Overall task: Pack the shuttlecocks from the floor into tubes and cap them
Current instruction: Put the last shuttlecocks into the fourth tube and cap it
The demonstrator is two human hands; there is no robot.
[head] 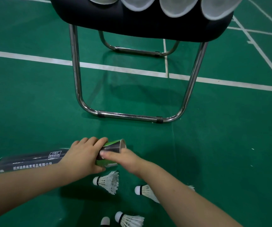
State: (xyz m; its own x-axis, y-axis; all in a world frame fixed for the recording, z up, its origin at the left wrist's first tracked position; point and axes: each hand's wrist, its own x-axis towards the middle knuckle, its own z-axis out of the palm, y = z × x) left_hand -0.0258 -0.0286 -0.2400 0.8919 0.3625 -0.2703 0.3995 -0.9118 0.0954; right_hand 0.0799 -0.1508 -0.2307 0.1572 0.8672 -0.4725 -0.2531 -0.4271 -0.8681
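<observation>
**Both hands on the shuttlecock tube, loose shuttlecocks close in front**

Nearest, at the bottom edge, a white cork [105, 221] is cut off so that only its rounded top shows. Beside it lies a feather shuttlecock [128, 219] with a black band behind its cork. A little farther on, a second shuttlecock [106, 181] lies between the forearms, its feathers frayed. A third shuttlecock [143, 190] is half hidden under the right forearm.

Beyond them the left hand [84, 156] is curled over a black-and-green shuttlecock tube [114, 145] held low over the green court floor [33, 112], with its open mouth pointing right. The right hand [128, 158] holds the same tube near the mouth. Its thumb lies flat along the tube's side and its other fingers are tucked out of sight beneath. A green-and-white piece [107, 163] shows under that thumb, and what it is cannot be made out.

To the left of the left hand runs a dark printed length [30, 161] of tube. The hand hides whether it joins the held tube. Its white print ends "体育用品有限公司", and a small boxed label above ends "6号". The rest is too blurred to read.

Farther off stands a chair [132, 25] with a black padded seat on a chrome frame [75, 63]. Pale round mesh-like shapes [179, 7] rest on the seat, cut off by the top edge. White court lines [33, 57] cross the floor beneath and behind the chair.
</observation>
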